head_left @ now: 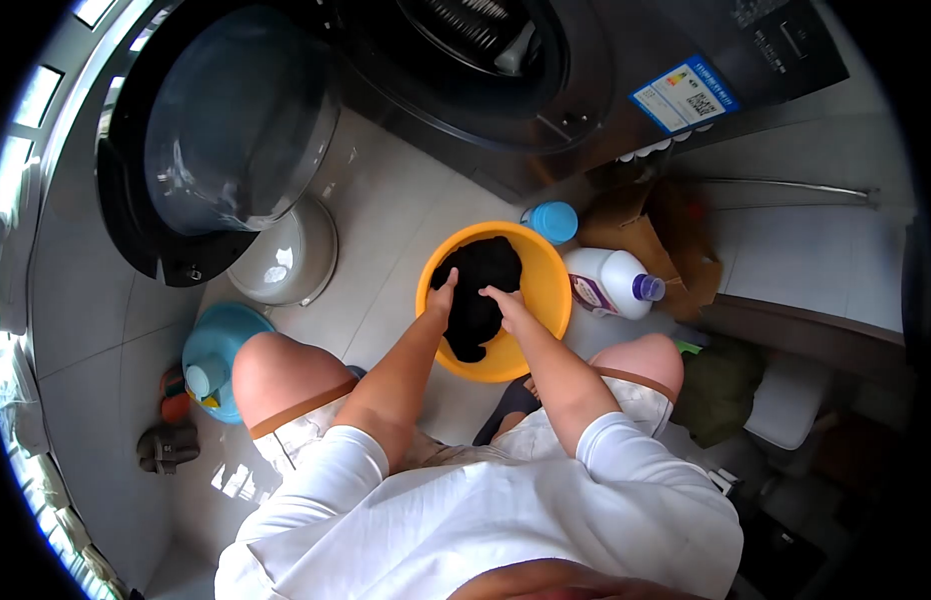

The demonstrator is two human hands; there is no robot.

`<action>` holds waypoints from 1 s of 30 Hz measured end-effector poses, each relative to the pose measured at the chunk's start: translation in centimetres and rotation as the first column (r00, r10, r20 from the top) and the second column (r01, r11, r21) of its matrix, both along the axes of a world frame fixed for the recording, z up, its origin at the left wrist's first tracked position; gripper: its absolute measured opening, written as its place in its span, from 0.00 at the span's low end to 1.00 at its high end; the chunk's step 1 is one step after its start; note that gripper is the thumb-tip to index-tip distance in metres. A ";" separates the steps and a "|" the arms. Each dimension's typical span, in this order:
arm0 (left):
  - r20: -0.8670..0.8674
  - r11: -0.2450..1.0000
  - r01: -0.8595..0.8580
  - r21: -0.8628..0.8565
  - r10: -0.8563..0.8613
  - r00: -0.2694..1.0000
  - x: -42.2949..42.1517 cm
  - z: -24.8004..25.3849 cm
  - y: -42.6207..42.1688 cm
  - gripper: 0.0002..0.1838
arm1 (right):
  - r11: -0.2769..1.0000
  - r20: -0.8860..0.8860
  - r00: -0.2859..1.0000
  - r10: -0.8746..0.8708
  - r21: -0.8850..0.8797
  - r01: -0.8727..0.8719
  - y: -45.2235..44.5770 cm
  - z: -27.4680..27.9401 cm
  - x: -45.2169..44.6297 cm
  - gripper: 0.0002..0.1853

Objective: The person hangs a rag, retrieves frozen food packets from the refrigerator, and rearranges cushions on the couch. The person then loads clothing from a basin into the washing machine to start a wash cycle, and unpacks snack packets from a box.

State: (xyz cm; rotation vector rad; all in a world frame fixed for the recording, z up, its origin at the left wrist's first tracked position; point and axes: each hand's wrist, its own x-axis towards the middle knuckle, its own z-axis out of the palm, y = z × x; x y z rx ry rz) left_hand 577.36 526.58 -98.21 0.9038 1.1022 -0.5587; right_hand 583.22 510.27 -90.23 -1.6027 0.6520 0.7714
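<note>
A yellow basin [558, 330] stands on the floor between my feet, with a bundle of black cloth [483, 262] heaped inside it. My left hand [443, 295] grips the left side of the cloth, thumb up and the other fingers mostly hidden. From the right, my right hand [507, 304] holds the same cloth, its thumb side uppermost and the remaining fingers tucked out of sight. The cloth spreads to the basin's far wall, and one end hangs down toward the near side. What kind of garment it is, I cannot tell.
Beyond the basin is a dark front-loading washing machine [466, 165], its round door [241, 120] swung open to the left. A blue-lidded tub [552, 222], a white detergent bottle [616, 283] and a cardboard box [651, 240] stand close on the right. A blue basin [226, 325] sits at left.
</note>
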 end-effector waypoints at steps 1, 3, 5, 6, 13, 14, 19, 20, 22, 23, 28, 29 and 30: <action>-0.039 0.975 -0.057 -0.215 0.050 0.998 0.7 2.6 0.9 0.59 | 0.993 -0.158 0.987 -0.020 0.113 0.038 -0.1 1.2 0.1 0.40; -0.070 0.968 -0.001 -0.252 -0.017 0.997 1.1 10.1 2.8 0.57 | 0.966 -0.141 0.990 -0.013 0.255 0.049 -0.3 1.5 -0.1 0.35; -0.133 0.944 0.128 -0.303 -0.175 0.976 1.3 12.2 4.3 0.56 | 0.928 -0.160 0.987 -0.021 0.365 0.079 1.2 5.7 -0.2 0.33; -0.125 0.953 0.135 -0.272 -0.174 0.977 1.5 14.4 4.8 0.49 | 0.915 -0.161 0.987 -0.019 0.395 0.082 1.7 6.9 -0.6 0.33; 0.206 0.849 0.145 -0.509 -0.043 0.978 3.2 7.0 6.4 0.38 | 0.905 -0.093 0.995 -0.019 0.421 0.057 4.6 15.6 -2.9 0.31; 0.202 0.844 0.150 -0.514 -0.051 0.978 3.2 7.0 6.2 0.38 | 0.922 -0.040 0.998 -0.046 0.382 0.057 4.8 17.0 -3.4 0.29; 0.153 0.912 0.366 -0.182 -0.342 0.927 2.6 14.6 5.0 0.55 | 0.967 0.077 0.979 -0.188 0.187 0.171 3.2 17.7 -5.4 0.24; 0.118 0.902 0.428 -0.065 -0.419 0.900 2.6 14.3 4.7 0.55 | 0.953 0.043 0.976 -0.216 0.225 0.201 2.7 18.3 -5.4 0.23; 0.148 0.879 0.474 -0.047 -0.463 0.874 2.3 9.7 3.4 0.56 | 0.923 -0.023 0.969 -0.247 0.297 0.243 1.6 19.9 -5.4 0.21; 0.193 0.879 0.460 -0.129 -0.433 0.881 2.1 6.3 2.5 0.57 | 0.912 -0.053 0.963 -0.266 0.311 0.269 1.5 21.3 -5.3 0.20; 0.279 0.770 0.352 -0.532 -0.233 0.931 0.5 -1.0 -2.0 0.56 | 0.892 -0.065 0.960 -0.273 0.357 0.278 -1.0 23.9 -5.5 0.27; 0.284 0.765 0.338 -0.549 -0.210 0.935 0.5 2.1 -2.3 0.52 | 0.898 -0.056 0.960 -0.275 0.343 0.277 -1.5 24.0 -5.6 0.27; 0.293 0.760 0.327 -0.563 -0.186 0.938 0.5 3.9 -2.5 0.49 | 0.898 -0.054 0.959 -0.277 0.340 0.279 -1.6 23.9 -5.6 0.27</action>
